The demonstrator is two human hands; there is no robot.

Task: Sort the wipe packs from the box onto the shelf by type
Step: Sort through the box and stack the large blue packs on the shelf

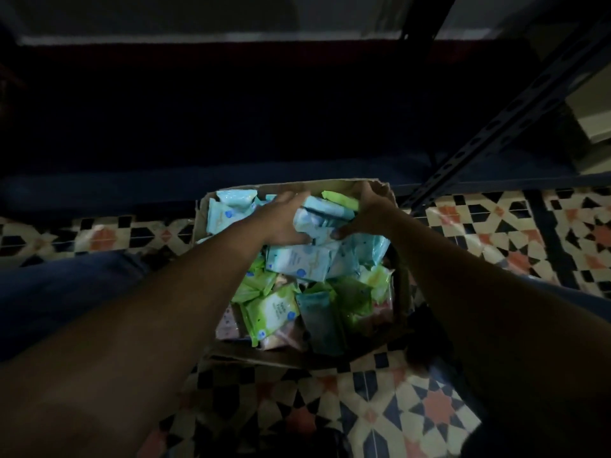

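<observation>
A cardboard box [395, 285] stands on the tiled floor, full of wipe packs: several light blue packs [297, 261] toward the back, green packs [271, 312] in the middle and pink packs [228, 323] at the front. Both hands reach into the far end of the box. My left hand [281, 223] and my right hand [370, 213] together grip a small bundle of light blue packs [319, 218] from either side, fingers curled round it. A dark shelf [231, 180] lies just beyond the box; nothing can be made out on it.
The scene is dim. A perforated metal shelf upright [489, 133] slants up at the right. Patterned floor tiles [380, 408] surround the box. My legs in blue trousers [66, 285] flank the box. Pale boxes [591, 123] sit at the far right.
</observation>
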